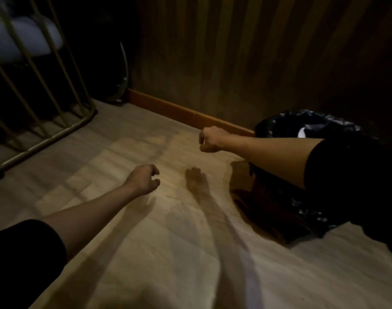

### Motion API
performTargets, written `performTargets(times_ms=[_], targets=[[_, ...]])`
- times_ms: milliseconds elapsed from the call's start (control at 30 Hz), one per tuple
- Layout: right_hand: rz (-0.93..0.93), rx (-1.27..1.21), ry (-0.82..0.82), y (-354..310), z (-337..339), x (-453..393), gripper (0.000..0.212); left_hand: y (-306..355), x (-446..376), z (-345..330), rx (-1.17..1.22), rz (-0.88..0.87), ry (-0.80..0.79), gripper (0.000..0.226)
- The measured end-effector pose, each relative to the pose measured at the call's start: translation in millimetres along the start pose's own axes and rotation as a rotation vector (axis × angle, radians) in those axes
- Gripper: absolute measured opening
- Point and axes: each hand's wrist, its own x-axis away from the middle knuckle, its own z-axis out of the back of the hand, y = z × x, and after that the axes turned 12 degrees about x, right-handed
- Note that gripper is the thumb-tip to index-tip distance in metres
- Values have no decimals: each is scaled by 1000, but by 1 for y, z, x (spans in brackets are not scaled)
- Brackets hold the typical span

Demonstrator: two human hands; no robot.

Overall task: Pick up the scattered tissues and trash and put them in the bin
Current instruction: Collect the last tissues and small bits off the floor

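Observation:
The bin [279, 192] stands at the right by the wall, lined with a black plastic bag [311, 121]. Something white [302, 133], likely a tissue, shows inside it. My right forearm crosses in front of the bin. My right hand [210, 139] hovers left of the bin's rim, fingers loosely curled, nothing visible in it. My left hand [144, 179] hangs over the pale wooden floor [168, 253], fingers curled and apart, holding nothing. No loose tissue or trash shows on the lit floor.
A brass-coloured metal rail frame [45, 134] stands at the left, with a pale cushion [23, 39] behind its bars. A dark panelled wall [235, 52] with an orange skirting board [179, 110] runs along the back. The room is dim.

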Motion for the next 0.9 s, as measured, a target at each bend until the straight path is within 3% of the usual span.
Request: performTargets(times_ms=[167,300,367,567,667,900], targets=[[28,41,-128,-12,-62,-29,20,-44,-1,-23,-43,24,-57,33],[-2,59,-197,-5,-113,-44,5,-64,-8,-45,-16,18,-59,27],[-87,-26,-193,6,-137,-54,14,-67,-15,-55,11,-1,-39,24],[-576,-604,48,33,-170,-98,25,-62,-34,-83,109,-104,29,23],[-629,-782,72,40,-177,-124,30,-67,-44,-91,142,-137,53,22],[-754,-985,195,27,-184,-161,12,-82,-50,-97,191,-151,101,21]])
